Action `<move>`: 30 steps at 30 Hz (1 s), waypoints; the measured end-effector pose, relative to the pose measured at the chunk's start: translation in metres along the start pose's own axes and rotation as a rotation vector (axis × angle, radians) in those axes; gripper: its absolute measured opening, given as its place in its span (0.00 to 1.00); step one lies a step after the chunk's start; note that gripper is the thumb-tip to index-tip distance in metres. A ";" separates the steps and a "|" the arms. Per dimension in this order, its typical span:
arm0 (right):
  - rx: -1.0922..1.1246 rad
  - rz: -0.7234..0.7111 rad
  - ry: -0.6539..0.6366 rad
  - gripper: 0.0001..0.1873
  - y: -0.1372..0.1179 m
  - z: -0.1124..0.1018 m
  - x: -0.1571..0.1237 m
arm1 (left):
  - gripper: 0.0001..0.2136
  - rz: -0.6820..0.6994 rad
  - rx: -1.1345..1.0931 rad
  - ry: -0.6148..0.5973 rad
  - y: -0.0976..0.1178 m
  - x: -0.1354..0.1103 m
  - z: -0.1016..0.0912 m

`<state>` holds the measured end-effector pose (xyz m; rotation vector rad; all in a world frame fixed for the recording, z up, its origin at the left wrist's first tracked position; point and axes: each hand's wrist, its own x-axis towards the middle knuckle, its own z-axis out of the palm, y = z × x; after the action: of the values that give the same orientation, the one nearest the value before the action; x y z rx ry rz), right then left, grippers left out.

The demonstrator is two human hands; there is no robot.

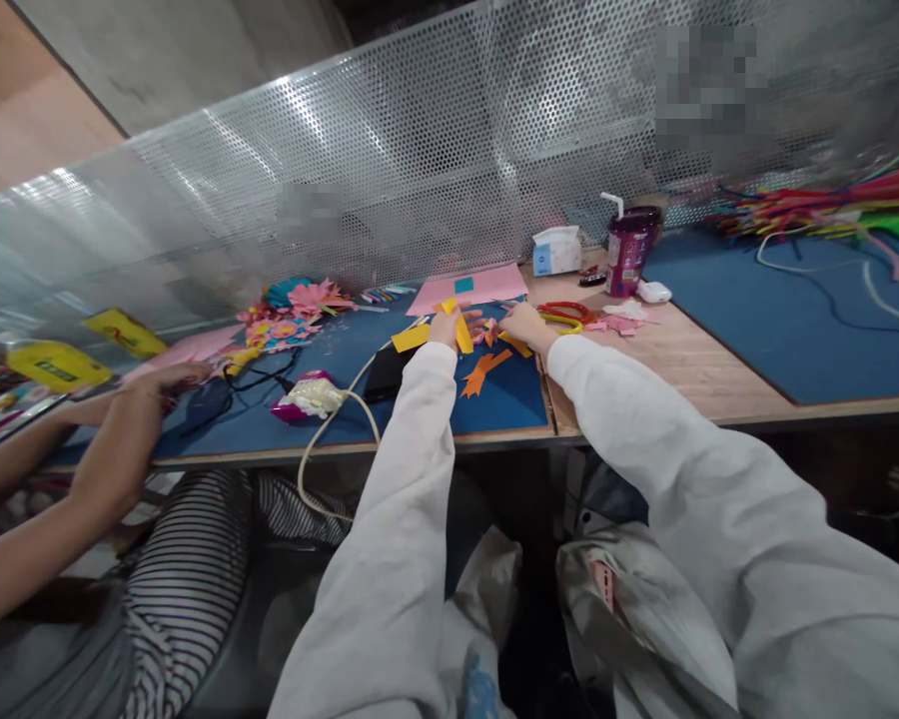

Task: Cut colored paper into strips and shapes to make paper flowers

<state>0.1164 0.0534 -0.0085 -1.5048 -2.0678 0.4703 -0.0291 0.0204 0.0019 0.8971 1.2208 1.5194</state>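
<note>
My left hand [444, 328] is closed on a yellow paper strip [464, 334] above the blue desk mat, and another yellow paper piece [411, 338] sticks out at its left. Just to the right, my right hand [525, 326] points down with its fingers bent together; what they hold, if anything, is hidden. Scissors with red and yellow handles [569, 314] lie beside and partly behind this hand. Between and below the hands are small pink paper bits and an orange cut paper piece [480, 373]. A pink paper sheet [468, 290] lies behind them.
A purple cup with a straw [627, 255] and a tissue pack [556, 250] stand at the back right. Left are a black flat object [387, 373], a white cable [360, 399], paper flowers [292, 310] and another person's arms [120, 439]. A perforated metal screen [420, 170] borders the desk.
</note>
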 end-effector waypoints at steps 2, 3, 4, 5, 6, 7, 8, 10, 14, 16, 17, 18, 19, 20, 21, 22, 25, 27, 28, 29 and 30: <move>-0.013 0.075 -0.008 0.11 -0.008 0.005 -0.001 | 0.09 -0.014 -0.034 -0.017 -0.003 0.000 0.001; -0.029 0.092 -0.001 0.12 -0.013 0.006 -0.004 | 0.09 -0.014 -0.056 -0.021 -0.004 0.000 0.001; -0.053 0.078 0.015 0.14 -0.016 0.007 -0.006 | 0.09 -0.011 -0.078 -0.025 -0.005 0.001 0.001; -0.082 0.044 0.035 0.16 -0.020 0.008 -0.009 | 0.09 -0.008 -0.097 -0.028 -0.006 0.002 0.001; -0.114 0.011 0.049 0.17 -0.022 0.008 -0.011 | 0.09 -0.006 -0.109 -0.026 -0.007 0.003 0.000; -0.142 -0.015 0.056 0.18 -0.022 0.007 -0.013 | 0.09 -0.008 -0.114 -0.025 -0.008 0.003 -0.001; -0.163 -0.032 0.058 0.18 -0.021 0.005 -0.013 | 0.09 -0.012 -0.111 -0.024 -0.008 0.004 -0.001; -0.186 -0.054 0.049 0.18 -0.015 0.000 -0.011 | 0.08 -0.026 -0.097 -0.020 -0.008 0.004 -0.002; -0.234 -0.159 -0.072 0.15 0.003 -0.013 -0.002 | 0.08 -0.077 -0.101 -0.008 -0.007 0.002 -0.002; -0.274 -0.193 -0.150 0.15 0.008 -0.016 0.000 | 0.08 -0.094 -0.115 -0.010 -0.007 0.000 -0.001; -0.292 -0.199 -0.179 0.16 0.009 -0.017 0.000 | 0.09 -0.097 -0.116 -0.014 -0.006 -0.001 0.000; -0.304 -0.196 -0.205 0.17 0.008 -0.018 -0.001 | 0.09 -0.099 -0.111 -0.017 -0.006 -0.002 0.000; -0.306 -0.188 -0.229 0.16 0.007 -0.018 -0.001 | 0.10 -0.101 -0.101 -0.022 -0.005 -0.003 0.001; -0.301 -0.176 -0.253 0.16 0.006 -0.018 -0.002 | 0.11 -0.105 -0.090 -0.026 -0.004 -0.004 0.001; -0.291 -0.162 -0.275 0.16 0.004 -0.019 -0.002 | 0.12 -0.109 -0.078 -0.028 -0.003 -0.005 0.002; -0.279 -0.149 -0.291 0.15 0.003 -0.019 -0.002 | 0.13 -0.115 -0.069 -0.033 -0.002 -0.006 0.002; -0.243 -0.135 -0.310 0.14 0.001 -0.021 -0.002 | 0.14 -0.127 -0.049 -0.043 -0.001 -0.009 0.004; -0.206 -0.134 -0.318 0.13 0.001 -0.021 -0.001 | 0.15 -0.133 -0.038 -0.041 0.000 -0.011 0.005; -0.186 -0.133 -0.319 0.13 0.002 -0.020 0.000 | 0.15 -0.136 -0.034 -0.037 0.000 -0.011 0.005; -0.168 -0.134 -0.315 0.13 0.003 -0.019 0.001 | 0.15 -0.139 -0.031 -0.032 0.000 -0.012 0.006; -0.147 -0.146 -0.304 0.13 0.005 -0.017 0.002 | 0.15 -0.142 -0.030 -0.029 0.000 -0.012 0.006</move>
<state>0.1298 0.0560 0.0030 -1.4200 -2.4768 0.5276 -0.0204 0.0105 0.0034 0.7936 1.2119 1.4036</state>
